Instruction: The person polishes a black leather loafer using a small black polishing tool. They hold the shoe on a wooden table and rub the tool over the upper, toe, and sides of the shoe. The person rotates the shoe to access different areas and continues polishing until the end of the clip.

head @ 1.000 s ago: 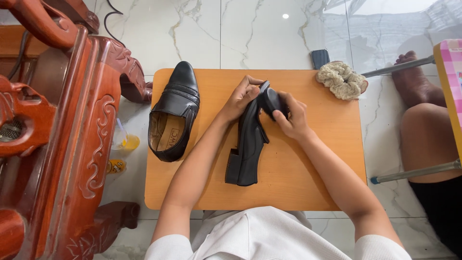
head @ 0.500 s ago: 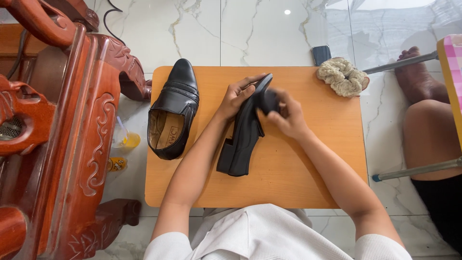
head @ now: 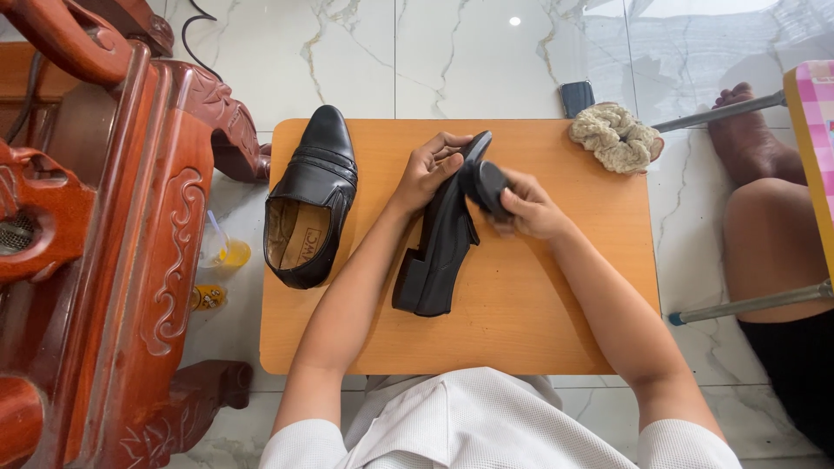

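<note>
Upper garment: a white short-sleeved top in a fine waffle-textured fabric, seen at the bottom edge of the view.
Sleeves: short, ended above the elbow on both sides; hems plain.
Forearms: left bare; no watch, band or bracelet is worn.
Left hand (head: 427,169): ungloved, no ring seen.
Right hand (head: 530,208): ungloved, no ring seen.
Fingers (head: 452,143): nails kept short.

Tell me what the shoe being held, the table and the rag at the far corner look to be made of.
The shoe looks like smooth black leather or a look-alike, with a dull sheen. The table appears to be orange-brown wood or laminate, flat and matte with faint grain. The rag seems a beige knitted or looped cloth, nubbly and crumpled.
</note>
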